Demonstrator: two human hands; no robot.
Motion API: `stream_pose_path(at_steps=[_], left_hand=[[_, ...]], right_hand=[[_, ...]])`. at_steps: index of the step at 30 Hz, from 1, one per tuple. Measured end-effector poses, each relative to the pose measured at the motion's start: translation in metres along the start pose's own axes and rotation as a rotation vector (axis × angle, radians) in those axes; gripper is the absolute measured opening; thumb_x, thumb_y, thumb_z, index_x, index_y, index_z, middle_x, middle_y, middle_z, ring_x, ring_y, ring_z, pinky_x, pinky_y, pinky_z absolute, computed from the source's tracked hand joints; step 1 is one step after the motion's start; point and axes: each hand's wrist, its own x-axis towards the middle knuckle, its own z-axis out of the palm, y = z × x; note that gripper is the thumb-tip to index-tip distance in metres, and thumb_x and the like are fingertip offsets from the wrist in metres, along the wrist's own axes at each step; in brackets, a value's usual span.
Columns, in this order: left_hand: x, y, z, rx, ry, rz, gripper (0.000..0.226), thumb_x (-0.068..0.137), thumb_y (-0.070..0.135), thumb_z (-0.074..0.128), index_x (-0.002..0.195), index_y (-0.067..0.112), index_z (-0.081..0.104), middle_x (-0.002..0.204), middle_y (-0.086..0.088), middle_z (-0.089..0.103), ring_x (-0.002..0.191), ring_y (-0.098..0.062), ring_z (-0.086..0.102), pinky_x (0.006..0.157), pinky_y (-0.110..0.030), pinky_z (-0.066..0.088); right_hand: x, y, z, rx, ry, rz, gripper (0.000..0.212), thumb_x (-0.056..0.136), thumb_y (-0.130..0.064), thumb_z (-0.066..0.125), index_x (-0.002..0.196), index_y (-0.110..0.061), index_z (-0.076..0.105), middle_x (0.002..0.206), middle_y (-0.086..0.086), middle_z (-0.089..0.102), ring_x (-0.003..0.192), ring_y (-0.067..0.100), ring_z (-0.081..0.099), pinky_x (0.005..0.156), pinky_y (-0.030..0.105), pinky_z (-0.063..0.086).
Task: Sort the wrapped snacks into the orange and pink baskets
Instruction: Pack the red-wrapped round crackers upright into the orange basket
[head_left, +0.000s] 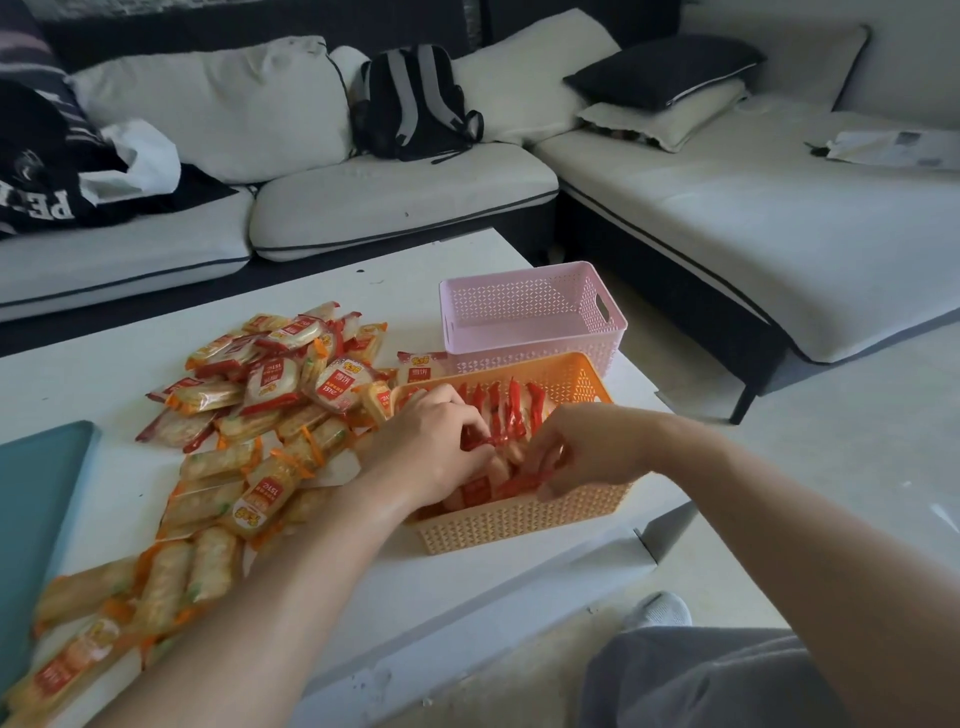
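Left hand (431, 441) was inside the orange basket (519, 525), fingers curled and pinching the crimped end of a red-edged packet. Right hand (587, 452) was also inside the orange basket, on its right side, with its fingers curled round the red end of another packet near the front wall. Both forearms reached in over the basket's near rim.

The red-edged packets (514, 410) stood on edge in a row inside the orange basket, filling it from back to front; the nearest ones were partly hidden by the hands.

The pink basket (530, 312) stood just behind the orange basket, touching or nearly touching it; no packets were seen in it.

The snack pile (270, 395), of mixed red- and orange-trimmed wrappers, lay left of the orange basket and ran up against its left wall. Everything sat on a white table (104, 374). A teal tray (36, 483) lay well left of the orange basket, beyond the pile.

Behind the table was a pale sofa (363, 192) with a black backpack (410, 104) on it.
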Motion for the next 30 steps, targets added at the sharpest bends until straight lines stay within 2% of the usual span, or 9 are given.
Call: stream_pose_path(at_steps=[3, 5, 7, 9, 12, 15, 21, 27, 30], left_hand=[[0.001, 0.000, -0.003, -0.060, 0.035, -0.017, 0.013, 0.091, 0.044, 0.070, 0.099, 0.034, 0.074, 0.106, 0.015, 0.055, 0.113, -0.013, 0.048, 0.091, -0.041, 0.051], [0.002, -0.001, -0.008, -0.098, 0.075, -0.018, 0.008, 0.094, 0.038, 0.068, 0.095, 0.032, 0.071, 0.103, 0.016, 0.055, 0.105, -0.012, 0.052, 0.086, -0.035, 0.050], [0.003, -0.001, -0.017, -0.173, 0.127, -0.042, 0.011, 0.097, 0.031, 0.064, 0.089, 0.026, 0.068, 0.097, 0.014, 0.060, 0.093, -0.011, 0.058, 0.076, -0.029, 0.049], [0.007, 0.000, -0.024, -0.272, 0.167, -0.111, 0.015, 0.099, 0.028, 0.061, 0.087, 0.022, 0.067, 0.087, 0.011, 0.067, 0.080, -0.008, 0.064, 0.064, -0.025, 0.050], [0.013, 0.004, -0.029, -0.358, 0.200, -0.228, 0.021, 0.102, 0.032, 0.055, 0.089, 0.019, 0.065, 0.079, 0.003, 0.070, 0.060, -0.011, 0.064, 0.048, -0.024, 0.044], [0.018, 0.006, -0.028, -0.470, 0.175, -0.329, 0.021, 0.105, 0.032, 0.050, 0.098, 0.016, 0.061, 0.081, -0.003, 0.071, 0.038, -0.012, 0.060, 0.034, -0.021, 0.038], [0.027, 0.007, -0.030, -0.645, 0.225, -0.416, 0.021, 0.103, 0.032, 0.053, 0.101, 0.013, 0.063, 0.090, -0.005, 0.070, 0.046, -0.014, 0.063, 0.041, -0.028, 0.051], [0.037, 0.024, -0.035, -0.750, 0.306, -0.409, 0.022, 0.102, 0.030, 0.054, 0.107, 0.011, 0.064, 0.094, -0.006, 0.069, 0.059, -0.018, 0.067, 0.047, -0.030, 0.056], [0.045, 0.041, -0.031, -0.726, 0.283, -0.381, 0.021, 0.102, 0.032, 0.053, 0.106, 0.013, 0.063, 0.092, -0.003, 0.069, 0.056, -0.017, 0.068, 0.049, -0.030, 0.056]], right_hand=[[-0.011, 0.007, -0.024, 0.057, 0.150, -0.010, 0.025, 0.090, -0.024, 0.077, 0.115, -0.029, 0.077, 0.105, -0.019, 0.073, 0.095, -0.002, 0.067, 0.084, 0.014, 0.050], [-0.022, 0.011, -0.041, 0.113, 0.290, -0.012, 0.024, 0.095, -0.019, 0.070, 0.116, -0.027, 0.077, 0.108, -0.017, 0.072, 0.099, 0.004, 0.069, 0.085, 0.017, 0.055], [-0.028, 0.013, -0.051, 0.131, 0.427, 0.006, 0.025, 0.095, -0.009, 0.063, 0.103, -0.027, 0.078, 0.100, -0.022, 0.070, 0.095, 0.003, 0.067, 0.080, 0.014, 0.054], [-0.025, 0.016, -0.053, 0.059, 0.532, 0.013, 0.028, 0.091, -0.006, 0.061, 0.090, -0.027, 0.078, 0.100, -0.020, 0.067, 0.099, 0.006, 0.063, 0.086, 0.021, 0.053], [-0.009, 0.020, -0.045, -0.103, 0.603, 0.007, 0.026, 0.092, -0.011, 0.064, 0.090, -0.032, 0.079, 0.121, -0.010, 0.056, 0.119, 0.010, 0.048, 0.103, 0.033, 0.045], [0.004, 0.015, -0.038, -0.163, 0.590, 0.004, 0.030, 0.093, -0.009, 0.065, 0.090, -0.035, 0.078, 0.123, -0.009, 0.051, 0.121, 0.015, 0.046, 0.100, 0.039, 0.048], [0.004, 0.018, -0.045, -0.094, 0.550, 0.026, 0.035, 0.086, 0.002, 0.057, 0.076, -0.025, 0.077, 0.123, -0.010, 0.052, 0.114, 0.010, 0.053, 0.099, 0.033, 0.049], [0.020, 0.034, -0.013, -0.312, 0.538, 0.190, 0.028, 0.086, -0.017, 0.074, 0.106, -0.036, 0.070, 0.139, -0.004, 0.043, 0.128, 0.023, 0.041, 0.099, 0.040, 0.048], [0.014, 0.041, -0.025, -0.104, 0.719, 0.255, 0.030, 0.087, -0.012, 0.071, 0.108, -0.029, 0.058, 0.125, -0.002, 0.055, 0.118, 0.022, 0.053, 0.088, 0.036, 0.055]])
